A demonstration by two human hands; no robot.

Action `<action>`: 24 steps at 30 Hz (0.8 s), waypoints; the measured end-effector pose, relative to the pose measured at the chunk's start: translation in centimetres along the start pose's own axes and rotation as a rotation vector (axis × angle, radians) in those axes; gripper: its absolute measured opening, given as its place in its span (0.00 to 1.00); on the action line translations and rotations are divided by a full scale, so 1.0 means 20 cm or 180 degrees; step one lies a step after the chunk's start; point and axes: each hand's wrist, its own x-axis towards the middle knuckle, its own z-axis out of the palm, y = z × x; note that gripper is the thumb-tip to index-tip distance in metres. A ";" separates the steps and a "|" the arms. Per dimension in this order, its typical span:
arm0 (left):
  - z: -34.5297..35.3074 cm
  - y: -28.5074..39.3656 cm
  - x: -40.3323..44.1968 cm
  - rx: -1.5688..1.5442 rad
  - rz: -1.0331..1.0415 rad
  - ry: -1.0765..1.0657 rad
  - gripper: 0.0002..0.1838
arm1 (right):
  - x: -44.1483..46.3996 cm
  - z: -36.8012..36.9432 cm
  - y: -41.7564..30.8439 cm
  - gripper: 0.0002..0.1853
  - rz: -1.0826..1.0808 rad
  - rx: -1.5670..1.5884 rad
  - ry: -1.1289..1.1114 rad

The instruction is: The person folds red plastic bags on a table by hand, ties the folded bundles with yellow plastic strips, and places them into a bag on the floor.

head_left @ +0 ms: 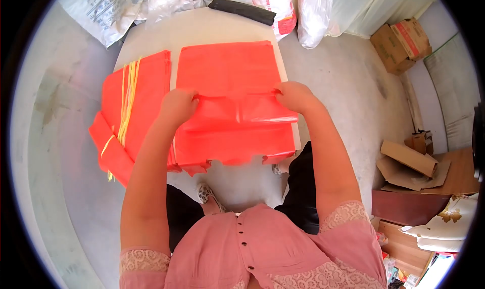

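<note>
A stack of flat red plastic bags (227, 64) lies on the table before me. My left hand (181, 106) pinches the left side of a red plastic bag (237, 109), and my right hand (295, 96) grips its right side. Between my hands the bag's upper layer is raised and creased, with a shiny fold across it. Near my left forearm sits another pile of red bags (151, 79) with yellow strings (130, 97) laid over it. A folded red bundle (112, 150) with a yellow tie rests at that pile's lower left.
On the table's (192, 26) far edge lies a dark rolled bundle (242, 12). White sacks (108, 11) stand behind it. Cardboard boxes (401, 43) sit at the right wall, and opened cardboard (411, 165) lies on a brown cabinet (404, 208).
</note>
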 end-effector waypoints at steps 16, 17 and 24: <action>0.44 0.13 -0.11 0.0214 0.1170 0.0190 0.35 | -0.12 0.43 -0.15 0.36 -0.1419 -0.0344 0.0440; 0.45 0.11 -0.11 0.0330 0.1193 0.0279 0.34 | -0.12 0.43 -0.12 0.35 -0.1419 -0.0489 0.0476; 0.45 0.02 -0.16 0.0805 0.1005 0.0756 0.28 | -0.16 0.42 -0.02 0.24 -0.0731 -0.0348 0.0727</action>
